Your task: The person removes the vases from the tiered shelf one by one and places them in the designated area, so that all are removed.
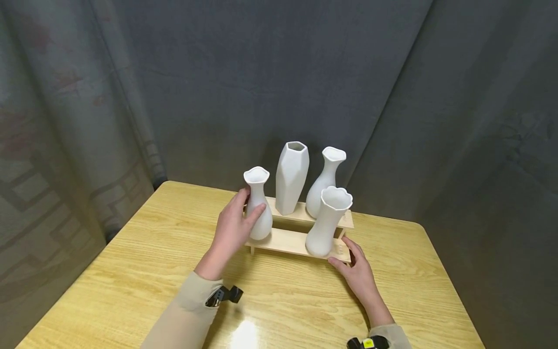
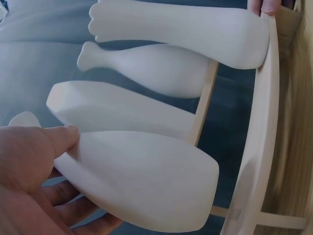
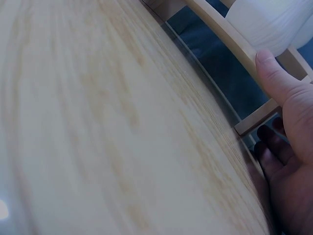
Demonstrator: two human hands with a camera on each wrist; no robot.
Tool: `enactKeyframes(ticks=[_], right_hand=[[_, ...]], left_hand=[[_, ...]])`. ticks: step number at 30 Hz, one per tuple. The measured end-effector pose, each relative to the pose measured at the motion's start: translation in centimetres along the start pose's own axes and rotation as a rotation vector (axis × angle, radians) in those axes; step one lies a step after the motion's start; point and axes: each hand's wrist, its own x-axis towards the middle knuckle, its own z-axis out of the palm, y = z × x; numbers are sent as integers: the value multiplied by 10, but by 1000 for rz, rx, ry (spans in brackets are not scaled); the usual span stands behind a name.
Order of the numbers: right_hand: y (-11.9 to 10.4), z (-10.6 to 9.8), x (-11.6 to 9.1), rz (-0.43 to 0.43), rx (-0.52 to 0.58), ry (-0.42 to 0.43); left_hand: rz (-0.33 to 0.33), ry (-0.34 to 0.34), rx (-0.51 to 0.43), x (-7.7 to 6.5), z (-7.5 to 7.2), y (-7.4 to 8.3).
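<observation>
"Holding what?"

"The left hand (image 1: 234, 225), thumb and fingers curled round the waisted vase (image 1: 261, 224); its base, below the fingers, looks just off the wooden stand (image 1: 285, 241), though that's hard to judge. The right hand (image 1: 360, 277) pinches the stand's end."

"Risks?"

"Loosened fingers could drop it; a swing could knock the faceted vase (image 1: 292, 179); a tug could topple the frilled vase (image 1: 323, 230) near the right thumb."

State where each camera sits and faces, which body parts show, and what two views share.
Head: on the head, facing forward and down at a wooden stand and vases; left hand, right hand, sleeves show.
Left wrist: worn there, facing the held vase; left hand and right fingertips show.
Right wrist: worn there, facing the table and stand's end; right hand shows.
Both wrist views share the stand and right hand.
</observation>
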Motion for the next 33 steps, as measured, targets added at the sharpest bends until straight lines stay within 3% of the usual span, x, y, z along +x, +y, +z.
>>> enactKeyframes(ticks=[28,33], right_hand=[[0,1,2,-1,15,7],[1,1,2,3,14,7]], left_hand=[[-75,4,-7,9,-36,-25],[-51,36,22,13,-39,-33]])
